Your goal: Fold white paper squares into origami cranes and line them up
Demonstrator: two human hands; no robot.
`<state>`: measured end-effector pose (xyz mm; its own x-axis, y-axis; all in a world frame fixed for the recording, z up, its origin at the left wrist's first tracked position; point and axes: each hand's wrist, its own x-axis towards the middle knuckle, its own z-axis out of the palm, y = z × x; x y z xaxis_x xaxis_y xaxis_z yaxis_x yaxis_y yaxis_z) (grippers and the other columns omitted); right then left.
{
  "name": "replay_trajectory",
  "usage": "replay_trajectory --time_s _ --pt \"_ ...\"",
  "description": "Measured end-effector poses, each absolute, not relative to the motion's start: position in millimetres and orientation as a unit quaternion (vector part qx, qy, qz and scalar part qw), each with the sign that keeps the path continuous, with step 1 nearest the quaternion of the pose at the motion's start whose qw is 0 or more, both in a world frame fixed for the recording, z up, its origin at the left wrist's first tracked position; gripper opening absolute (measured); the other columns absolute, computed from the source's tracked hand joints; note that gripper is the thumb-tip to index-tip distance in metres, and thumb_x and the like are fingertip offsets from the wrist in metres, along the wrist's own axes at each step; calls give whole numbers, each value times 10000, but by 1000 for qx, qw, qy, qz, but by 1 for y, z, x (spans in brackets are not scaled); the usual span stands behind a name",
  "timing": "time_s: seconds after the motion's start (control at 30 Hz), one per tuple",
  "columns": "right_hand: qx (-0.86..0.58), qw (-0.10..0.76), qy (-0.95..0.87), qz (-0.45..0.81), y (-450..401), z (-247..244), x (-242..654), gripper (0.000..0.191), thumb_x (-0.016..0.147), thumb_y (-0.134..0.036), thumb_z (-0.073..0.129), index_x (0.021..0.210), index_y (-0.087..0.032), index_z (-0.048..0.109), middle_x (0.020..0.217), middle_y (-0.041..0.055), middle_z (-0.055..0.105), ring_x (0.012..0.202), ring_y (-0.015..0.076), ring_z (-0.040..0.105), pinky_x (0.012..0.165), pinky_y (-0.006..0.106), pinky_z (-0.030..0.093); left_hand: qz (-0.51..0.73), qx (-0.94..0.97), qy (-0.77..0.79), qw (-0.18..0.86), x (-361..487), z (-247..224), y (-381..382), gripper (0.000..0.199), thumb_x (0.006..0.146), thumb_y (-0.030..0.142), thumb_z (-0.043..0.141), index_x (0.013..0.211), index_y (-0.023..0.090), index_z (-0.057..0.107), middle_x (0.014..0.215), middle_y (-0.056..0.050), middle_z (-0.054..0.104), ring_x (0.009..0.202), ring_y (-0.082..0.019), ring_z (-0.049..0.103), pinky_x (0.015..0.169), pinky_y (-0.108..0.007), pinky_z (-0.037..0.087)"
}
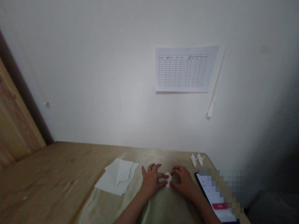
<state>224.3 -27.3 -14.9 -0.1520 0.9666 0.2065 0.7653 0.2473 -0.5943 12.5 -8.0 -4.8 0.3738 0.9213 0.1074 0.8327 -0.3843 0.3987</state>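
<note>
A small white folded paper (168,180), roughly diamond-shaped, lies on the brown table cover between my hands. On its left edge are the thumb and index finger of my left hand (152,179), closed in a pinch, while the other fingers spread above. My right hand (183,181) grips the opposite edge between thumb and curled index finger. To the left sits a loose pile of white paper sheets (112,180), the top one creased. Two small folded paper figures (193,161) with pointed ends rest near the far right corner.
A phone (216,199) with a lit screen lies along the right edge of the table (58,174), beside my right forearm. A white wall (93,77) rises directly behind, bearing a printed table sheet (182,70). A wooden panel (16,124) stands at left.
</note>
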Motion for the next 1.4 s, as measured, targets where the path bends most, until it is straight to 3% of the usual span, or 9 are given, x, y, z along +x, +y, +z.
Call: replay_trajectory --time_s 0.2,0.53,0.9,1.07,1.4 --pt "-589 285 -745 126 -30 -15 218 354 697 -318 712 1043 -247 679 1210 75 614 1224 280 510 1106 403 334 141 815 544 144 14 -1 -9 264 820 572 691 1083 574 693 1538 75 440 1457 -362 280 1110 -779 -55" --pt "-607 270 -738 117 -18 -15 216 128 826 -252 620 923 -253 703 1104 64 657 1154 255 551 1025 372 382 143 812 542 162 13 0 -7 282 801 540 714 1082 547 707 1544 58 440 1455 -374 276 1103 -784 -61" --pt "-616 253 -741 85 -16 -18 213 157 884 -182 528 937 -222 670 1089 71 658 1117 239 551 997 362 384 154 813 539 159 14 -1 -9 278 804 538 705 1082 539 710 1533 57 457 1449 -367 288 1107 -777 -79" --pt "-610 251 -748 79 -16 -21 215 169 905 -195 500 962 -229 656 1100 74 649 1115 242 551 989 364 396 153 820 528 160 12 -2 -9 363 740 548 761 1097 525 705 1534 48 455 1447 -377 285 1099 -787 -92" --pt "-574 301 -749 139 -24 -10 213 202 811 -172 572 954 -246 694 1099 61 650 1144 241 538 1030 365 396 177 832 513 113 12 -6 -8 380 719 567 783 1042 384 708 1507 21 494 1414 -364 341 1120 -773 -76"
